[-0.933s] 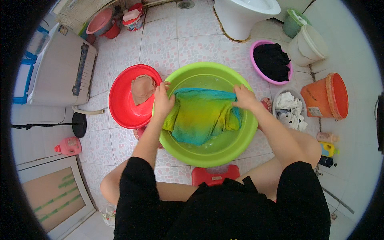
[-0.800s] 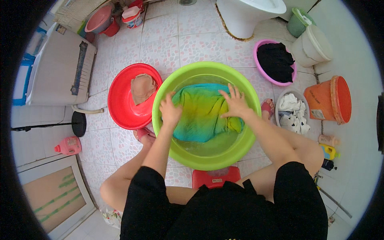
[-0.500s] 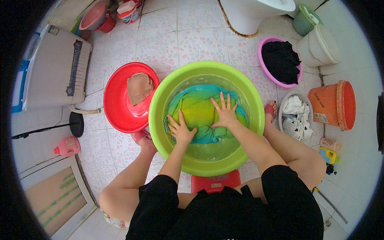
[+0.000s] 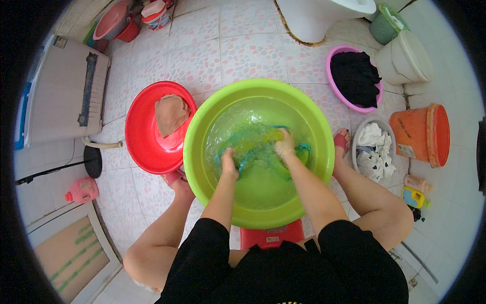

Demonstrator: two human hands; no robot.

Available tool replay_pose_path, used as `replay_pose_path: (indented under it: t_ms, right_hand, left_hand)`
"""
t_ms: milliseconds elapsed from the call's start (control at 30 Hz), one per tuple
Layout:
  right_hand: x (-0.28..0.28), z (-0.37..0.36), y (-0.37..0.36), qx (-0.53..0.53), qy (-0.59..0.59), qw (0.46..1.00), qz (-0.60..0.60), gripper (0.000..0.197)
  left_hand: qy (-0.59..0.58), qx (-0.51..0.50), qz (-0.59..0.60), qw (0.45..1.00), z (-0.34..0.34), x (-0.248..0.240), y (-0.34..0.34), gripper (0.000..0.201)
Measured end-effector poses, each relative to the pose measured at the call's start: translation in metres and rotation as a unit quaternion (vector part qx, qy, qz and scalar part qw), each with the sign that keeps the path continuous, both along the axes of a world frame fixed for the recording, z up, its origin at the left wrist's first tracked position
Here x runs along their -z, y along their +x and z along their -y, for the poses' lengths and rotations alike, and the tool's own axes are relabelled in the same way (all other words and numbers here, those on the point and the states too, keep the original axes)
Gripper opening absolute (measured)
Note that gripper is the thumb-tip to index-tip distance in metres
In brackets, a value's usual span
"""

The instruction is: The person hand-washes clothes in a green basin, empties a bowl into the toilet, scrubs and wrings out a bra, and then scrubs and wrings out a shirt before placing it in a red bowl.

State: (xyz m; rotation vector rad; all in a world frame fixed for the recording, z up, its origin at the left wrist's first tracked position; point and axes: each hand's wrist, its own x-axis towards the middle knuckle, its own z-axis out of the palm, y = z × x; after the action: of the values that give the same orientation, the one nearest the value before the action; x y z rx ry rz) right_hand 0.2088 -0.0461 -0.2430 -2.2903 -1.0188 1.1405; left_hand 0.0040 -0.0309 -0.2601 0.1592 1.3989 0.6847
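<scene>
A large lime-green basin (image 4: 258, 217) of water stands between my legs. Rippling water covers much of the yellow-green and blue cloth (image 4: 253, 144), which is bunched up inside. My right hand (image 4: 285, 144) is closed on a fold of it at the right, with a yellow-green bit showing by the fingers. At the cloth's left end, my left hand (image 4: 229, 163) dips into the water beside a blue edge. Its fingers are partly under water, so their hold is hidden.
A red basin (image 4: 147, 152) with a beige cloth (image 4: 171, 115) touches the green one's left side. Further right are a pink basin (image 4: 331, 85) of black clothes, a grey-white basin (image 4: 356, 161) of white clothes and an orange bucket (image 4: 412, 133). A red stool (image 4: 273, 235) stands in front of me.
My hands were spread flat on the cloth; now they are in the water, the right one gripping a fold. The spread cloth has been gathered and sunk, and the water is stirred up.
</scene>
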Motion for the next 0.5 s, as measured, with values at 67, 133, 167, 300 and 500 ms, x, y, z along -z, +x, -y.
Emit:
replay_pose_path:
  t_ms: [67, 133, 167, 300, 500]
  right_hand:
    - [-0.012, 0.005, 0.002, 0.058, 0.034, 0.997, -0.046, 0.054]
    - [-0.067, 0.013, -0.019, 0.067, 0.070, 0.970, -0.224, 0.051]
    - [-0.091, 0.017, -0.029, 0.014, 0.081, 0.973, -0.215, 0.046]
    - [-0.124, 0.038, -0.064, -0.153, 0.227, 0.954, -0.121, 0.032]
    - [-0.164, 0.045, -0.095, -0.186, 0.315, 0.930, -0.042, 0.017]
  left_hand:
    - [0.005, 0.022, 0.031, 0.999, -0.006, -0.040, 0.037, 0.056]
    - [-0.047, -0.043, 0.071, 0.995, -0.010, -0.070, 0.050, 0.053]
    - [-0.046, -0.046, 0.071, 0.995, -0.010, -0.068, 0.048, 0.053]
    - [0.065, -0.068, 0.266, 0.959, -0.015, -0.040, 0.036, 0.050]
    - [0.072, -0.052, 0.312, 0.946, -0.011, -0.048, 0.055, 0.048]
